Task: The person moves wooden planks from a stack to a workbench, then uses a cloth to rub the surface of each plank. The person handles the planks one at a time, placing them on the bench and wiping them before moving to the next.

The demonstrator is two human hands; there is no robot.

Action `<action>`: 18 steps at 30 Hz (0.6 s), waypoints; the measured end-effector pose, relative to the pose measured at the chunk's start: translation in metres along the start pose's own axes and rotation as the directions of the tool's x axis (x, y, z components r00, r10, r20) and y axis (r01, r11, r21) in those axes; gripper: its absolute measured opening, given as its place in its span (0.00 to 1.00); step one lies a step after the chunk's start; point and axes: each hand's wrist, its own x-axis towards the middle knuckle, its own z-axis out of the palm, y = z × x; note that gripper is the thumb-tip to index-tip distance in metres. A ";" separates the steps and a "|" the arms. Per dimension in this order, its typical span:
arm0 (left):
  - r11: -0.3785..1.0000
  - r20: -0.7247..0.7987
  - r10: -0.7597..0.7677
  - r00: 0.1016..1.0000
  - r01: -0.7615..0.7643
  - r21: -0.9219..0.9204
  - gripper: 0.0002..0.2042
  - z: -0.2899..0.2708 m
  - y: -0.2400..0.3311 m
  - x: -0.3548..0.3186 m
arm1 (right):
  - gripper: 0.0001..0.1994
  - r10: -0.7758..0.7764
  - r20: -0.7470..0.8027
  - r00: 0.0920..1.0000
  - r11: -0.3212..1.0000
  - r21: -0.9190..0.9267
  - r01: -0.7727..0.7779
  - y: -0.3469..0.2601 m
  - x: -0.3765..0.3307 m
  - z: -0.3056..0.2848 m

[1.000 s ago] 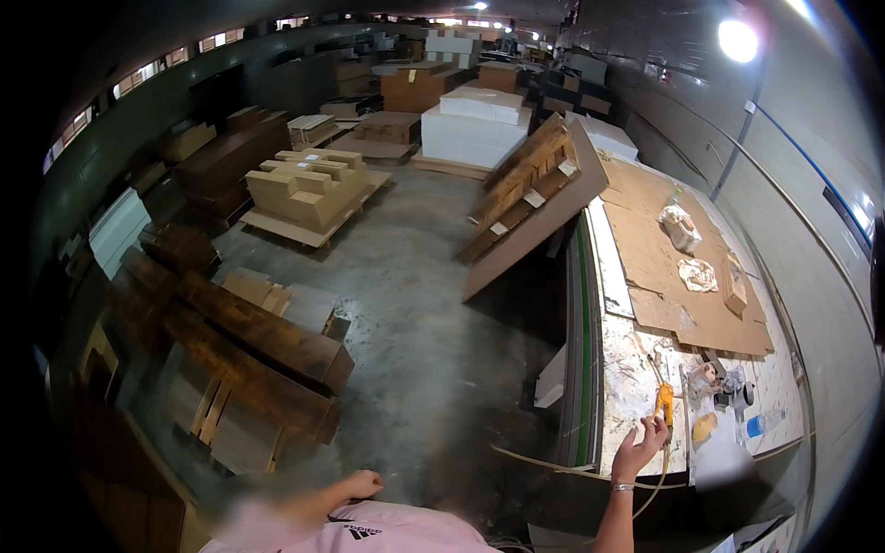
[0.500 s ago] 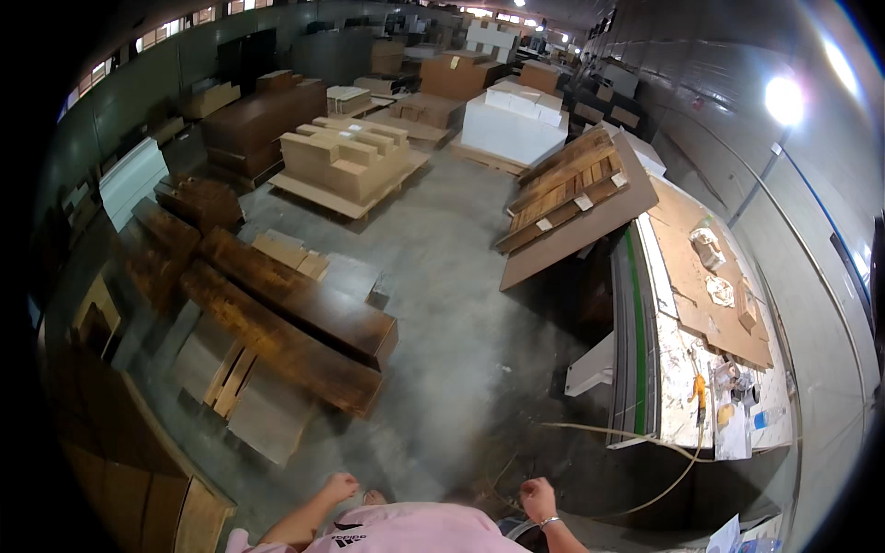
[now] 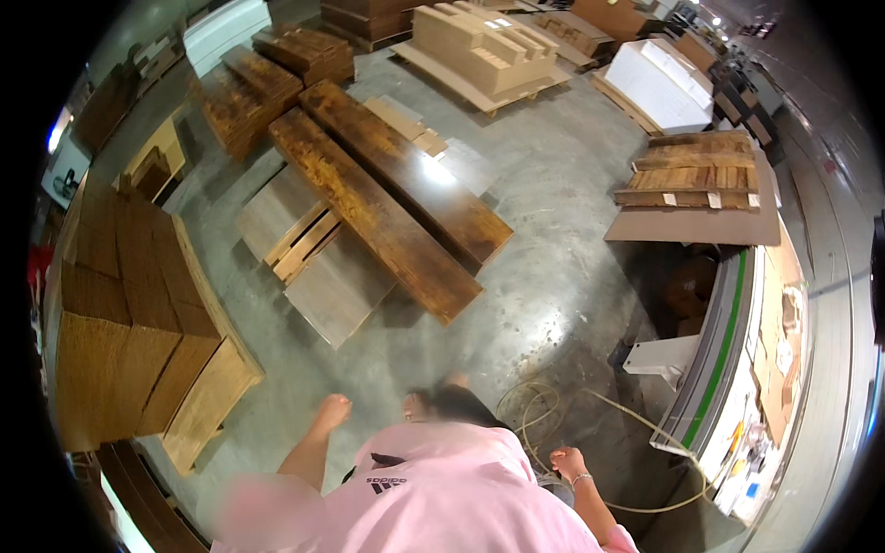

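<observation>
My left hand (image 3: 335, 409) hangs over the grey floor at my left side, fingers curled in, with nothing to be seen in it. On the other side my right hand (image 3: 567, 461), a bracelet at its wrist, is also curled closed and appears to hold nothing. It is nearest to a pale hose (image 3: 645, 422) that loops across the floor. Ahead of my left hand lie two long stacks of dark brown wood-grain panels, a nearer stack (image 3: 373, 217) and a farther stack (image 3: 406, 170). Neither hand touches anything.
Brown panels are piled on a wooden pallet (image 3: 241, 361) at the left. At the right stands a workbench (image 3: 710, 364) with a green stripe, cluttered with tools. Wooden panels (image 3: 693, 170) lean beyond it. Farther back are cardboard pieces (image 3: 493, 60) and a white stack (image 3: 653, 88).
The view has turned left and tilted down, so the long panels stand nearer the middle and the left pallet shows more. Both hands stay closed at my sides.
</observation>
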 end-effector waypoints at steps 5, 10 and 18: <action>0.976 0.067 0.002 0.998 0.013 -0.217 0.09 0.039 0.085 -0.003 | 0.08 -0.072 0.162 0.984 0.981 0.189 0.041 0.011 0.135 -0.001; 0.972 0.109 -0.142 0.984 0.160 -0.173 0.11 0.010 0.112 0.022 | 0.10 -0.102 0.491 0.865 0.650 0.691 -0.316 -0.162 0.220 0.031; 0.889 0.144 -0.366 0.919 0.391 -0.237 0.11 -0.034 0.110 0.173 | 0.08 0.174 0.203 0.964 0.596 0.757 -0.267 -0.368 0.320 0.066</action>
